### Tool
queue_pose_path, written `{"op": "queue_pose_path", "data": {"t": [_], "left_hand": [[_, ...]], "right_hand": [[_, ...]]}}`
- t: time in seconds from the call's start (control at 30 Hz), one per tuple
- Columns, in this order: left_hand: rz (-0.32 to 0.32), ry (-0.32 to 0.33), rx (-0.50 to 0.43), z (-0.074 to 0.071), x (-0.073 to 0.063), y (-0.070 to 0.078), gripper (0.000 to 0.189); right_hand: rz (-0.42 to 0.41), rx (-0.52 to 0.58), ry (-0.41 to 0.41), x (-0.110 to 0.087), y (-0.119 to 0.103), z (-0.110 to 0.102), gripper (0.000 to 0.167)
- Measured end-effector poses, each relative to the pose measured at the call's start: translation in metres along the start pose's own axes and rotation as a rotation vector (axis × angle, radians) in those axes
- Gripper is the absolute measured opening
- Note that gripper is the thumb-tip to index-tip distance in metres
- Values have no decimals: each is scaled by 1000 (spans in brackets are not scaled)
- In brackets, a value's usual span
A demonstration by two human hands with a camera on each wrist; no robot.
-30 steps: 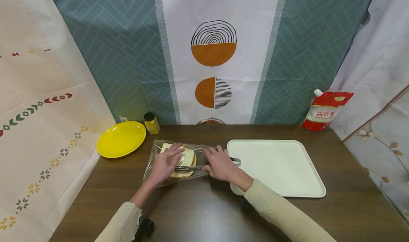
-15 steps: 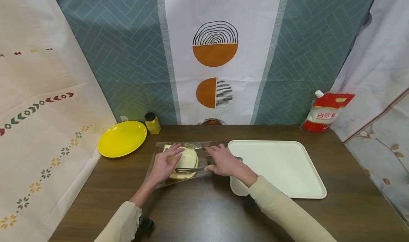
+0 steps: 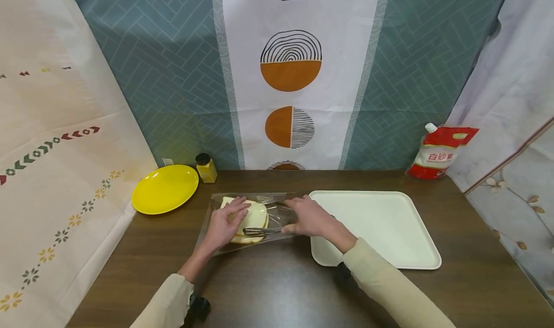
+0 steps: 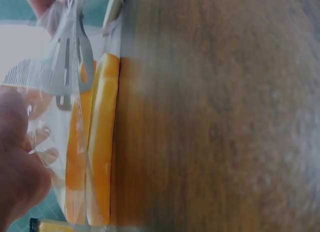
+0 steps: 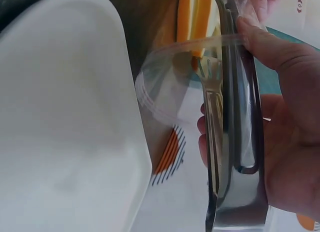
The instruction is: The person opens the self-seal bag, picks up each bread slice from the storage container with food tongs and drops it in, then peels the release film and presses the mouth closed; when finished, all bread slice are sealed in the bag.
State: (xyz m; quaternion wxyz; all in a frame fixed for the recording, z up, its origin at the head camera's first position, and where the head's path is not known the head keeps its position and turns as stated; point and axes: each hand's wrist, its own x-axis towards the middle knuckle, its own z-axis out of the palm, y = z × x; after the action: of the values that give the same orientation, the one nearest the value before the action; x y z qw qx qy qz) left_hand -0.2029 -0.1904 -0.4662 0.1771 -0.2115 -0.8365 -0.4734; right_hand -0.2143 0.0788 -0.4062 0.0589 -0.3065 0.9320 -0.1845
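Clear plastic, the press-seal bag (image 3: 280, 217) lies on the brown wooden bench (image 3: 268, 280), with a stack of bread slices (image 3: 256, 216) towards its left end. My right hand (image 3: 308, 216) grips a pair of metal tongs (image 5: 245, 132), thumb on one arm and fingers round the other. The two arms stand apart, and their slotted ends reach in past the sealing edge at the bag's right-hand mouth. One end sits over the near part of the bread. The mouth bows out in a loose curve, leaving slack beside the metal. My left hand (image 3: 225, 226) touches the film over the bread's left side; whether its fingers pinch it I cannot tell.

On my right, the white tray (image 3: 376, 227) begins just beyond the bag's mouth, and my right wrist crosses over its near left part. A wide stretch of wood runs between the bag's near edge and me; the strip behind, up to the hanging cloth (image 3: 298, 92), is narrower. Left of the bag, a small gap separates it from the yellow plate (image 3: 165, 189), with the black-lidded jar (image 3: 206, 170) just beside that plate. The red-and-white sugar pouch (image 3: 437, 152) stands in the far right corner, well apart from my hands
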Motion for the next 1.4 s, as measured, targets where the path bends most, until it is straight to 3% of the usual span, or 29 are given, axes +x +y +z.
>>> {"op": "queue_pose_path", "data": {"t": [0.4,0.7,0.87,1.13,1.4], "left_hand": [[15,20,46,-2,2,1,20],[-2,12,56,-5,4,4,21],[-17,0,51,-7,4,6,20],[-16,5,40,-8,2,7,20],[-4,22,54,-7,1,7,21]], "right_hand": [[19,17,80,-50,26,-31,73],[70,37,246,-102,59,-55,66],[183,37,297,-133,77,-67,69],[441,-6,290,-185,108,-81,94],[612,-57,282,-227,139,-82,98]]}}
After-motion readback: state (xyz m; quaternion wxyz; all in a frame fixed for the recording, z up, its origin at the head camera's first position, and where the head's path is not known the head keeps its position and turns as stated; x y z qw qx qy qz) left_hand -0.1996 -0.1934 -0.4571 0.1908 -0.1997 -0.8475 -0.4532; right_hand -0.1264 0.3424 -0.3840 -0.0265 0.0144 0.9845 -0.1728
